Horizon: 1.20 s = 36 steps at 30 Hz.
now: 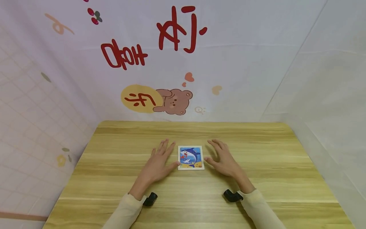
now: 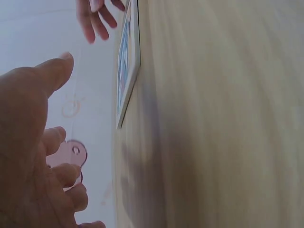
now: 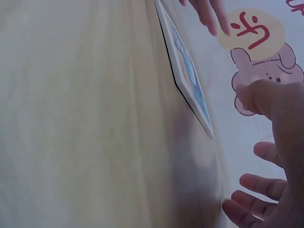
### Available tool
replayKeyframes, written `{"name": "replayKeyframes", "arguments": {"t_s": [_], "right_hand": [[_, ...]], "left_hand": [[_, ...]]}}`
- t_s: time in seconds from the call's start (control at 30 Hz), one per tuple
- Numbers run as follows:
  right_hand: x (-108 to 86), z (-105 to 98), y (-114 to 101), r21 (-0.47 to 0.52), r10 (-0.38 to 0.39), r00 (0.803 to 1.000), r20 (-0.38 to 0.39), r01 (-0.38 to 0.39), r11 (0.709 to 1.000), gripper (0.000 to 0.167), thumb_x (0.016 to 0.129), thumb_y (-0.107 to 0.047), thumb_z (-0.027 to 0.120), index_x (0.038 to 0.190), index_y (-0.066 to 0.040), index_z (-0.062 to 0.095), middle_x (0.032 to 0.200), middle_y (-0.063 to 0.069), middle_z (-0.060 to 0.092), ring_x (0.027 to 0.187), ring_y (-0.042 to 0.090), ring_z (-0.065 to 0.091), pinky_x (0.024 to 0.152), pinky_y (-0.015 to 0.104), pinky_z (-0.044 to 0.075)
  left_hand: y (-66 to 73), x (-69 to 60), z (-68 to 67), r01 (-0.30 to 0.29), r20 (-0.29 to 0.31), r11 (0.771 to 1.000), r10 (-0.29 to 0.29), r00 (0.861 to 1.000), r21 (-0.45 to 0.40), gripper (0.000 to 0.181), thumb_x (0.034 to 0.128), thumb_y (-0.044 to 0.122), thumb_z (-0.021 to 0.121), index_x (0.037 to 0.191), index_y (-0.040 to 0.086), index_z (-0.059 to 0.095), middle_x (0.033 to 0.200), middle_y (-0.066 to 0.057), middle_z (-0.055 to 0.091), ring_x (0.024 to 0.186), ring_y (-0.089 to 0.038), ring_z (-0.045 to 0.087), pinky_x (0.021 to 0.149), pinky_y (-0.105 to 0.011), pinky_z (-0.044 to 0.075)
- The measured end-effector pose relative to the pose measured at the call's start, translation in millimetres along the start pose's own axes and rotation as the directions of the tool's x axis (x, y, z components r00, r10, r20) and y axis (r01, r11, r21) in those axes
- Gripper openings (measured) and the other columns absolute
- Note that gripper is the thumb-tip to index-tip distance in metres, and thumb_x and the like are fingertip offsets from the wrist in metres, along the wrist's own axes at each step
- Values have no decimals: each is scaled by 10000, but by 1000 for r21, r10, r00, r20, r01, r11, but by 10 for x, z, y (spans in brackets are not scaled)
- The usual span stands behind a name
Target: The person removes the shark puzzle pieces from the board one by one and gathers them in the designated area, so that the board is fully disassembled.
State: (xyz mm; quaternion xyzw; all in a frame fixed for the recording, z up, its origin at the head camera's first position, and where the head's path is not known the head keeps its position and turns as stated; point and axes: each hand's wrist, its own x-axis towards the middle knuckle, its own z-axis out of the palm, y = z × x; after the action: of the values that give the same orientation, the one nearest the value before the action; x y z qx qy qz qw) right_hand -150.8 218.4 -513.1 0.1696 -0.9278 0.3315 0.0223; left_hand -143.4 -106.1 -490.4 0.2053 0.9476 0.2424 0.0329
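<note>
A square picture board (image 1: 191, 158) with a white border and a blue sea-animal picture lies flat on the wooden table. To its left the left hand (image 1: 159, 164) hovers with fingers spread, its thumb tip near the board's left edge. On the other side the right hand (image 1: 224, 159) is held with relaxed, slightly bent fingers, holding nothing. In the left wrist view a gap shows between the left hand (image 2: 35, 152) and the board (image 2: 127, 61). The right wrist view shows the right hand (image 3: 280, 156) apart from the board (image 3: 185, 66) too.
The wooden table (image 1: 188, 206) meets a white cloth backdrop (image 1: 243, 63) printed with red characters, a bear (image 1: 175, 102) and hearts. Pale cloth walls stand at the left and right. Each wrist carries a black device, one at the left (image 1: 150, 199) and one at the right (image 1: 232, 196).
</note>
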Motion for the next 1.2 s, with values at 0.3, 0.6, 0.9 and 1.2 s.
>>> {"name": "replayKeyframes", "arguments": {"t_s": [0.3, 0.6, 0.9, 1.2], "right_hand": [[75, 97, -70, 60, -8, 1000, -15, 9, 998, 644, 945, -366, 747, 1493, -114, 521, 1459, 95, 520, 1286, 322, 555, 1008, 520, 536], [126, 199, -117, 56, 8, 1000, -20, -7, 998, 543, 918, -269, 770, 1411, -119, 601, 1379, 76, 602, 1262, 283, 537, 1036, 508, 493], [204, 284, -92, 67, 28, 999, -46, -25, 997, 456, 894, -205, 786, 1329, -135, 666, 1329, 32, 631, 1198, 255, 523, 1049, 513, 465], [260, 310, -76, 59, 26, 999, -32, -24, 998, 411, 888, -193, 779, 1289, -147, 699, 1324, 45, 618, 1232, 297, 515, 1077, 561, 452]], "left_hand": [[184, 90, 123, -70, 75, 997, 73, 995, -43, 813, 990, 560, 600, 1650, 252, 238, 1739, -117, 94, 1617, -323, 84, 1284, -599, 174], [335, 180, 226, -161, 172, 987, 163, 972, -22, 780, 1007, 519, 598, 1649, 252, 244, 1746, -97, 72, 1619, -328, 50, 1292, -563, 181], [349, 193, 306, -197, 282, 980, 190, 941, -2, 709, 1024, 443, 605, 1634, 258, 294, 1745, -66, 66, 1620, -308, -2, 1314, -496, 136], [354, 204, 335, -241, 275, 970, 225, 935, 26, 638, 1049, 378, 576, 1622, 241, 331, 1736, -104, 108, 1616, -321, 37, 1313, -505, 135]]}}
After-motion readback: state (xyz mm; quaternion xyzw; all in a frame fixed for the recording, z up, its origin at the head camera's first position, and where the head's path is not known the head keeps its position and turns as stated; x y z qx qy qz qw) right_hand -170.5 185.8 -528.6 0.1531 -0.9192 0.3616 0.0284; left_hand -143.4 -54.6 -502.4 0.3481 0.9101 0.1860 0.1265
